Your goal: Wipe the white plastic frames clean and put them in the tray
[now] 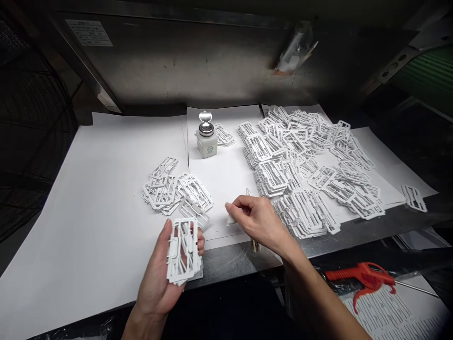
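**Held Stack Lying Left of the Right Hand, Long Axis Running Away From the Body**

I am reading the table (230, 262) from left to right through the head camera. At the left, a loose pile of white frames (163, 190) is lying on white paper (106, 189), its pieces overlapping at mixed angles.

On the near side of that pile, the left hand (157, 278) is grasping a small stack of frames (191, 243), palm up. The thumb is lying along the left edge; fingertips are wrapping around the right edge. The top frame's long axis is running away from the body, its far end leaning slightly right.

Farther back, a bottle (207, 144) is standing upright with its lid raised.

Next, the right hand (262, 221) is hovering apart from the held stack, to its right and slightly farther from the body. Thumb and index finger are pointing left, their tips close together. A white scrap (230, 220) is showing beneath them, and a metal tool (255, 246) is showing partly behind the hand; I cannot tell whether either is being gripped.

From the right fingertips, the held stack is lying leftward and toward the body. The right hand is sitting nearer the large heap of frames (304, 212) on its right. At far right, a red air gun (370, 277) is resting below the table edge.
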